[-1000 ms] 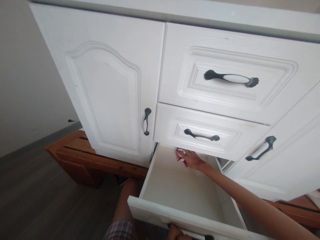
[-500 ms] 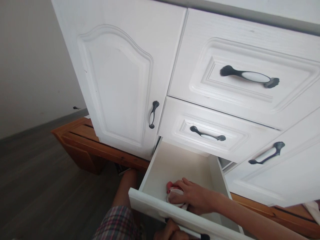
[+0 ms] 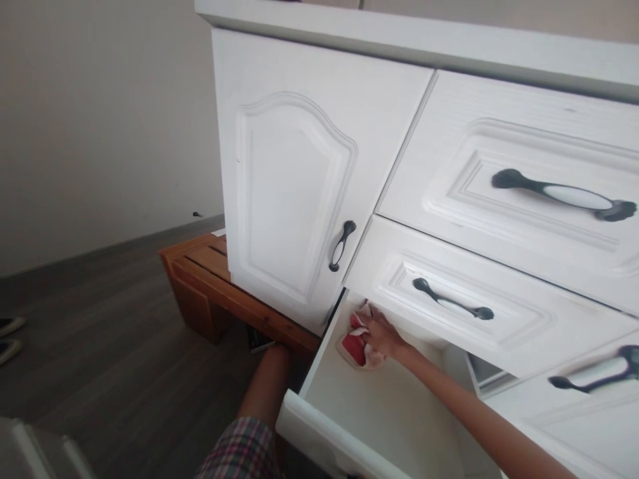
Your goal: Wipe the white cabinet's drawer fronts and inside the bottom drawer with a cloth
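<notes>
My right hand point(image 3: 382, 332) reaches into the pulled-out white drawer point(image 3: 344, 436), at its back left corner. Its fingers are closed on a crumpled red and white cloth point(image 3: 355, 350), pressed to the drawer's bottom. Apart from the cloth, no other thing shows in the visible part of the drawer. The drawer's front panel is tilted in view and cut off by the lower edge. My left hand is out of sight below the frame.
Above the drawer are two shut drawers with dark handles point(image 3: 453, 306); a cupboard door point(image 3: 294, 193) is shut at left. The cabinet stands on a wooden bench point(image 3: 200, 266). My bent leg point(image 3: 267, 382) is beside the drawer. Shoes point(image 3: 10, 326) lie at far left.
My right hand has moved with the cloth from near the drawer's front to its back left corner. My left hand, at the drawer's handle earlier, has dropped out of view. The view has shifted.
</notes>
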A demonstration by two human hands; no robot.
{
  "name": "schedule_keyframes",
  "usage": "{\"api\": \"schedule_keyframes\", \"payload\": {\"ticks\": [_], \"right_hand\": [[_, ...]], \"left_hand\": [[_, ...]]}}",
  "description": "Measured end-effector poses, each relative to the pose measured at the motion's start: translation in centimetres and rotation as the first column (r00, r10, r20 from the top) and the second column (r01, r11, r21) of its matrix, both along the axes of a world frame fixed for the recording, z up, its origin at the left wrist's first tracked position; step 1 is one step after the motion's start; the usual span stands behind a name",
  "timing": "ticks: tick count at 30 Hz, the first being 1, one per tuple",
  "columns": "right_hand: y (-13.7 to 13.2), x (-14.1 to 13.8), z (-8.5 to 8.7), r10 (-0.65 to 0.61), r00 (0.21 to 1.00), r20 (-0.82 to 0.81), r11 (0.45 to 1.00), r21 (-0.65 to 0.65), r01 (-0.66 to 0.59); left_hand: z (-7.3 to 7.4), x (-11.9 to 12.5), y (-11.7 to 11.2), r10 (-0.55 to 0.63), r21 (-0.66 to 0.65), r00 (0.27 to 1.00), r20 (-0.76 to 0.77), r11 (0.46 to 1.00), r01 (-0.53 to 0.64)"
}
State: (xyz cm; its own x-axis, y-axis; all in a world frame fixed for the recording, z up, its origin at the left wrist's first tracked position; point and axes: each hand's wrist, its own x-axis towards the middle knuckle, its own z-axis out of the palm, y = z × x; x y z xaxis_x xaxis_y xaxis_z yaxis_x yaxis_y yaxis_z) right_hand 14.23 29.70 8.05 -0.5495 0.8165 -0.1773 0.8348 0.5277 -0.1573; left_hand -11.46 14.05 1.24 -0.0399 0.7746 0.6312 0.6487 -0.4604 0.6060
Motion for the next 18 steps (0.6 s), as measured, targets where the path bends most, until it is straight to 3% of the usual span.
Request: {"api": "schedule_keyframes", "payload": {"ticks": [4,10,13,15,18], "right_hand": [[-0.1,-3.7,-0.3,0.132,0.99,0.057,0.991,-0.044,-0.13],[-4.3,-2.8,0.9,0.317,0.941,0.121,0.944,-0.133,-0.301],[-7.7,-2.4,1.2,0.531,0.843,0.085,0.846,-0.102,-0.523],[-9.6,-2.4,1.1,0.642,0.766,0.001,0.757,-0.158,-0.634],[-10.9,-1.7,0.7,0.61,0.765,-0.208,0.705,-0.298,-0.643]], "left_hand": [[-0.2,0.0,-0.8,-0.027,0.012,1.0,0.005,1.0,0.027],[-0.3,0.4,-1.1,-0.147,0.064,0.989,0.013,0.987,0.145],[-0.3,1.2,-0.2,-0.188,0.115,0.982,0.026,0.976,0.184],[-0.1,1.6,0.0,-0.201,0.153,0.979,0.031,0.969,0.194],[0.3,1.8,0.1,-0.209,0.217,0.978,0.021,0.956,0.199]]}}
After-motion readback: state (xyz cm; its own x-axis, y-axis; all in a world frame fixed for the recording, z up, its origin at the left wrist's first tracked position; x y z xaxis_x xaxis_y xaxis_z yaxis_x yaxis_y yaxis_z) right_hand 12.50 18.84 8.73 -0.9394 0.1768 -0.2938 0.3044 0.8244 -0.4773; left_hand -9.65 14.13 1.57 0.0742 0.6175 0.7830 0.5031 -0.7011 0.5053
